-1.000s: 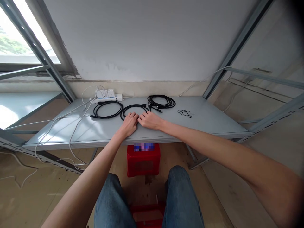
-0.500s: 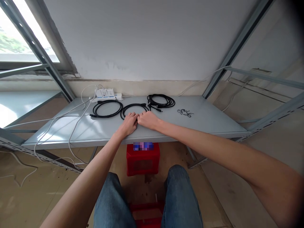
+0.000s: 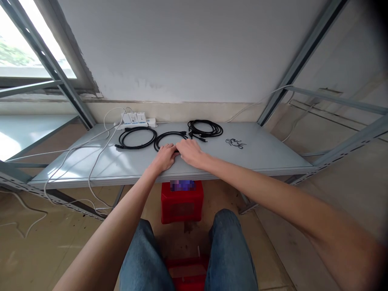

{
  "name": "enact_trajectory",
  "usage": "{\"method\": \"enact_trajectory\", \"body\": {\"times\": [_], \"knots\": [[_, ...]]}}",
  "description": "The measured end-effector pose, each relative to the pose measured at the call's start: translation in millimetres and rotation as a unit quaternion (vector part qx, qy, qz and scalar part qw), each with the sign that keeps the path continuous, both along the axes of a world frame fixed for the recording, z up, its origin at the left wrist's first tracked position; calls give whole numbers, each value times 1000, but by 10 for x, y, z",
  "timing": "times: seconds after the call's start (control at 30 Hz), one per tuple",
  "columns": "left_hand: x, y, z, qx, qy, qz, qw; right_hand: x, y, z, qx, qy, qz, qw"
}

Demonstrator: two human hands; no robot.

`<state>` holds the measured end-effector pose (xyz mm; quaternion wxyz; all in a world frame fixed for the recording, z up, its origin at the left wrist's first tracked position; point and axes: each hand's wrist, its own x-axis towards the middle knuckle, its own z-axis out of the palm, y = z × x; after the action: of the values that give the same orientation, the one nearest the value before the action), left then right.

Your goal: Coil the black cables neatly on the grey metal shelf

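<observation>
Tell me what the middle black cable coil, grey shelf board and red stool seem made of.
Middle black cable coil: likely rubber or soft plastic outside, satin, judging by its smooth curves.
Grey shelf board: probably painted metal, semi-gloss, given its folded-looking front edge and bright reflections at the left.
Red stool: apparently moulded plastic, fairly smooth, from its even colour and rounded corners.

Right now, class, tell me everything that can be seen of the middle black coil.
The middle coil is a slim, slightly shiny black cable, plastic-looking, looped into a ring on the grey shelf. A darker connector end shows at its far right. Its left edge lies close beside the left coil. The left hand and right hand are at its near side, hiding part of it; their exact grip is unclear.
</observation>
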<state>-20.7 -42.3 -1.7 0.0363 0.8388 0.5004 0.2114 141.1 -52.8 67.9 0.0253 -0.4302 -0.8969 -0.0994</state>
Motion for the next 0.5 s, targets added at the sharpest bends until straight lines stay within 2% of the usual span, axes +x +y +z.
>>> {"method": "enact_trajectory", "body": {"times": [0.1, 0.23, 0.4, 0.5], "knots": [[-5, -8, 21, 0, -3, -9, 1000, 58, 36, 18, -32, 39, -100, 994], [-6, -12, 25, 1, 6, -8, 1000, 141, 104, -7, -114, 141, -157, 971], [-4, -22, 29, 4, 16, -5, 1000, 207, 167, -111, -270, 292, -167, 902], [-7, -29, 35, 3, 16, -5, 1000, 227, 174, -157, -323, 353, -149, 865]]}}
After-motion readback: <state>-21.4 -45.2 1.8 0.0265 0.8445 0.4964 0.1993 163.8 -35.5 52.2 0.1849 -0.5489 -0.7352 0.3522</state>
